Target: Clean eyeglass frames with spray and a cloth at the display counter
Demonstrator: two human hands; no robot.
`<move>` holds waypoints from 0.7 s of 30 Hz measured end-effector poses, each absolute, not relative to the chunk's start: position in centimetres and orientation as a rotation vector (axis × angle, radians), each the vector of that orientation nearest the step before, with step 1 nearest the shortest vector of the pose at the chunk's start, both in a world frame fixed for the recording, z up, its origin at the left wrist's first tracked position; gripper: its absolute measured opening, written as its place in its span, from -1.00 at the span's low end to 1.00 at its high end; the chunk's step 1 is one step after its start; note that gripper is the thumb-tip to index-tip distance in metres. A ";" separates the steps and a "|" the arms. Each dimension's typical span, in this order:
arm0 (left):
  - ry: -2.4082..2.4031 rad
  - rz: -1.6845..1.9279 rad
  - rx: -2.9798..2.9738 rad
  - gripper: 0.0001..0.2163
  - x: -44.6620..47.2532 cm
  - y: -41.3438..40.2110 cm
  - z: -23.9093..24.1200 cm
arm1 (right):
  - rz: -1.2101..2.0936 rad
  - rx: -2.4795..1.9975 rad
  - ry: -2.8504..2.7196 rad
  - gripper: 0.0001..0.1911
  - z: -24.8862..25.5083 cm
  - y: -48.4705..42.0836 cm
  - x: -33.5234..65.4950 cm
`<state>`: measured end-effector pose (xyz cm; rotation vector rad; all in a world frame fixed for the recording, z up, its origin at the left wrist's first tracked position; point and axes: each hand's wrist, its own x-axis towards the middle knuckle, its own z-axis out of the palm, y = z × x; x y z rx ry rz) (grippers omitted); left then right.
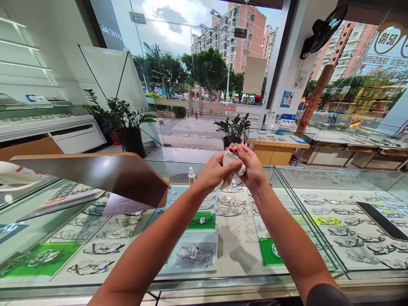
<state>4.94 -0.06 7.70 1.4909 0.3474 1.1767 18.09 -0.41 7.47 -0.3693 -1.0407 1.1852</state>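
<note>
Both my hands are raised together above a glass display counter (287, 178). My left hand (214, 170) and my right hand (253, 168) are closed around a small pale cloth (230, 160) held between them. Above the cloth, at my fingertips, a pair of eyeglasses (235, 138) with thin dark rims shows partly; the cloth wraps part of it. The fingers of both hands pinch the cloth from each side. Under the glass lie several pairs of eyeglasses (194, 254) on white trays with green cards.
A tilted counter mirror with a brown back (95, 174) stands at the left. A small white bottle (191, 175) sits on the counter near my left hand. A dark phone-like slab (381, 220) lies on the glass at the right. Potted plants (126, 123) stand by the window.
</note>
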 end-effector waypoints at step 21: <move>0.257 0.936 1.582 -0.61 2.3 1.1 8.3 | 1.255 -0.323 -1.122 -0.74 8.5 -1.4 19.5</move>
